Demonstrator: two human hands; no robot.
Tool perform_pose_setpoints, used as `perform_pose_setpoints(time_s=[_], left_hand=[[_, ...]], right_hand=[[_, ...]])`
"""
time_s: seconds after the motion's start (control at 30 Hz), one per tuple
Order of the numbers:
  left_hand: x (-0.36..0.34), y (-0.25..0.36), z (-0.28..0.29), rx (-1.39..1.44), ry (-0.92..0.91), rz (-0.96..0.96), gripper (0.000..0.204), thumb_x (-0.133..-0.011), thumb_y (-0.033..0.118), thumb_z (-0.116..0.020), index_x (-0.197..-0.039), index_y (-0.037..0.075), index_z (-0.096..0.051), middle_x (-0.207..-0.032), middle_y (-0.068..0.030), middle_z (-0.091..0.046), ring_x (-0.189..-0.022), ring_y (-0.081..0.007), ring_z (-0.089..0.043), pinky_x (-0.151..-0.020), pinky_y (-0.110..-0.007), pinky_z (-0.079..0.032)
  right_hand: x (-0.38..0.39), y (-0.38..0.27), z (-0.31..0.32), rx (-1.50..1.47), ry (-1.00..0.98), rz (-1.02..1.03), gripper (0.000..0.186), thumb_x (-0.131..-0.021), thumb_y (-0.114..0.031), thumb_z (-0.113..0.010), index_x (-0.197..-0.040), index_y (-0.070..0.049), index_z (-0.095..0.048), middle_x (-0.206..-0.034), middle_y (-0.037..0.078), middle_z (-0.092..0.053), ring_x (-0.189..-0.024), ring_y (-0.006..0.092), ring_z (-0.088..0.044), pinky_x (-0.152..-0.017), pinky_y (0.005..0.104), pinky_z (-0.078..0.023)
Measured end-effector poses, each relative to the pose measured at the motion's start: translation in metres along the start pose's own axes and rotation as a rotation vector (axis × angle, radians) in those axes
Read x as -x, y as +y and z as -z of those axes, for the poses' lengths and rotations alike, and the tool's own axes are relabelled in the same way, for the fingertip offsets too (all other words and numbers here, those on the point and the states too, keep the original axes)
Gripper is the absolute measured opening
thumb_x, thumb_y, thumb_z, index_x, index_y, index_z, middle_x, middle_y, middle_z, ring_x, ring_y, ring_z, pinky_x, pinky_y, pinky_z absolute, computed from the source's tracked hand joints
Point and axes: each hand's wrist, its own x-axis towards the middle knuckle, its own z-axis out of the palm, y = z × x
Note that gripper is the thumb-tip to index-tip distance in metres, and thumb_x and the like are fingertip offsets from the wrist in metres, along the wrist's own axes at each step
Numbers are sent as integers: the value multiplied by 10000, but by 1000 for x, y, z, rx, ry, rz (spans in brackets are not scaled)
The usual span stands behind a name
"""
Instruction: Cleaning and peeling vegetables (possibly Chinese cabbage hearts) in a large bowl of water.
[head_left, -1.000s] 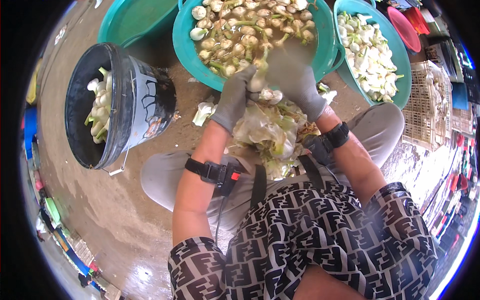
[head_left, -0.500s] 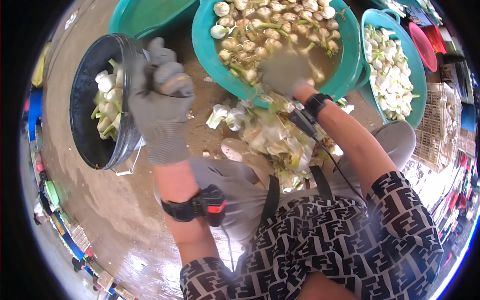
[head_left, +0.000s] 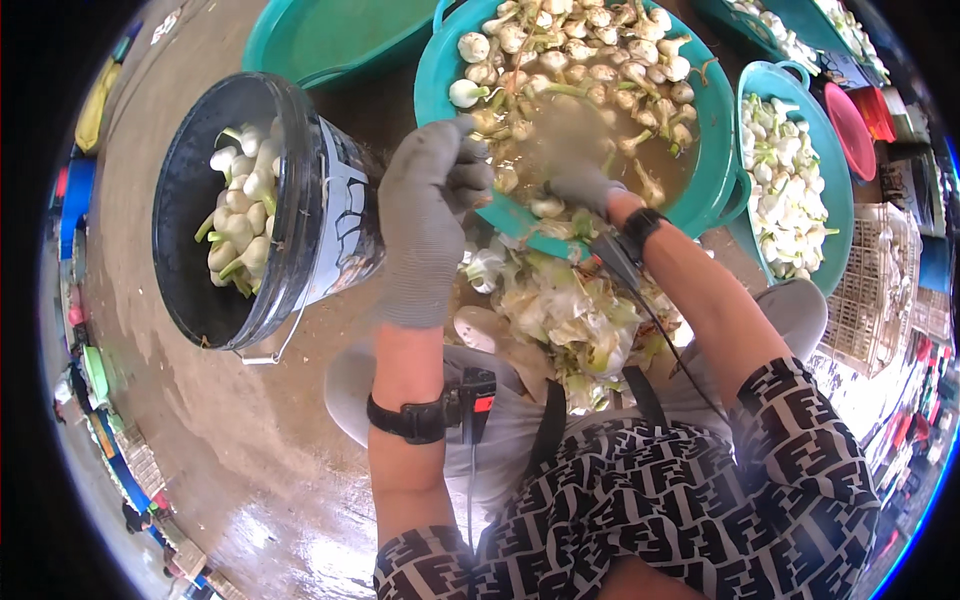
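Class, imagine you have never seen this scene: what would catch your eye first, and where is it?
First, the big teal basin at top centre, full of white bulbs in murky water, where the gloved right hand dips in. Next, the grey-gloved left hand raised at the middle, beside the black bucket of peeled bulbs on the left. Below lies a heap of pale peelings.

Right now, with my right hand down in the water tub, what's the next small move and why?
Probably close the right hand on one of the bulbs floating beside it and lift it toward the left hand, which hangs curled at the teal tub's near rim. I can't tell whether either hand holds anything. Peelings sit in the lap below.
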Motion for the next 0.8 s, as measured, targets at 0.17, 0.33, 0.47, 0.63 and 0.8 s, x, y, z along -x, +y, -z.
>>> perform_pose_setpoints(time_s=[0.17,0.33,0.47,0.63,0.8], left_hand=[[3,-43,-17,-975,-166,-337,497,-779,326,-611,-1119,-13,-479,-998,-119,-544,-905,-182,-536,-793,-301,-453],[7,-94,-17,-1162,-377,-266,641,-680,267,-719,-1198,42,-414,-1137,-167,-479,-1070,-284,-476,-900,-336,-376],[14,-94,-26,-1034,-437,-295,586,-686,231,-710,-1166,35,-438,-1108,-144,-501,-1061,-267,-485,-896,-333,-378],[18,-86,-32,-972,-479,-443,557,-689,210,-705,-1157,35,-457,-1127,-126,-509,-1043,-231,-497,-893,-310,-382],[20,-88,-32,-904,-482,-395,561,-691,218,-706,-1159,31,-460,-1120,-117,-520,-1033,-211,-503,-892,-301,-385]], right_hand=[[54,30,-6,-607,236,148,367,-717,-357,-691,-749,-3,-600,-599,-2,-482,-530,79,-405,-475,244,-335],[112,-10,13,-759,329,225,318,-756,-327,-665,-726,-17,-599,-584,-5,-485,-509,62,-414,-447,224,-326],[137,-20,32,-785,391,306,291,-776,-278,-652,-737,5,-601,-580,-13,-494,-511,47,-425,-449,223,-337],[148,-23,41,-883,301,149,252,-800,-231,-630,-786,19,-598,-592,-15,-499,-513,60,-433,-461,234,-361],[149,-23,37,-677,563,531,272,-785,-242,-647,-703,-8,-534,-585,-15,-469,-516,57,-422,-463,229,-366]])
